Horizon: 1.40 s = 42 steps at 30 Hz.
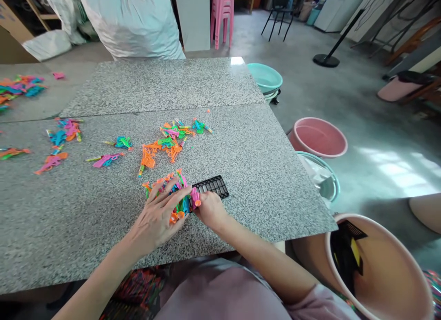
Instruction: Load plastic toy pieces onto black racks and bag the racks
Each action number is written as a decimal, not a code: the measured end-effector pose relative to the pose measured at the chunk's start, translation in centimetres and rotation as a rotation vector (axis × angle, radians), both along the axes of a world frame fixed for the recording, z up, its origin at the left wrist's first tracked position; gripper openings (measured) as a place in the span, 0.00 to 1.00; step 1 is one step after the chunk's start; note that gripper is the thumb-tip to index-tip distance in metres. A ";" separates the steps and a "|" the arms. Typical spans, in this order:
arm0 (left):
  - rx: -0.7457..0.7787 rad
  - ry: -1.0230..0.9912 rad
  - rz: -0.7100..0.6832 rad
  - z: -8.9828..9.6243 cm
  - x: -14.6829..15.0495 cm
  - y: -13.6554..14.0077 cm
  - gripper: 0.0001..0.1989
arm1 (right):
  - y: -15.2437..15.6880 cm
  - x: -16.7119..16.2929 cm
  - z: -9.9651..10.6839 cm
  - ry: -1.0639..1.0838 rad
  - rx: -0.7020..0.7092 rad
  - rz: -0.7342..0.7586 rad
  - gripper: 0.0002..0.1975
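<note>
My left hand lies over a row of small colourful plastic toy guns, its fingers spread and resting on them. These toys stand packed on a black plastic grid rack, whose bare right end shows past my hands. My right hand is closed at the right end of the row, its fingers against a pink toy gun with an orange tip. The fingertips of my right hand are partly hidden. Behind the rack lies a loose heap of orange, green and pink toy guns.
More toy guns lie at the left on the speckled tabletop, with another heap beyond. Right of the table stand a turquoise basin, a pink basin and a large beige tub. A big white sack stands behind.
</note>
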<state>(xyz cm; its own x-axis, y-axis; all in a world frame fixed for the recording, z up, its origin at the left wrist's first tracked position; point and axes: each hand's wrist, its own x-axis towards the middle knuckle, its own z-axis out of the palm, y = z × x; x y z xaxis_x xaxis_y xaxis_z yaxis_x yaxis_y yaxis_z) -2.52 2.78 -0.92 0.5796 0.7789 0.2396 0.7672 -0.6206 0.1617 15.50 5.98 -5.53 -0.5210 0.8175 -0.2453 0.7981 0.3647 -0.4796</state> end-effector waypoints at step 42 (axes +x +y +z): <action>0.049 0.053 -0.025 0.4 -1.4 0.6 0.14 | 7.6 -0.5 -3.1 0.474 -0.067 -0.115 0.03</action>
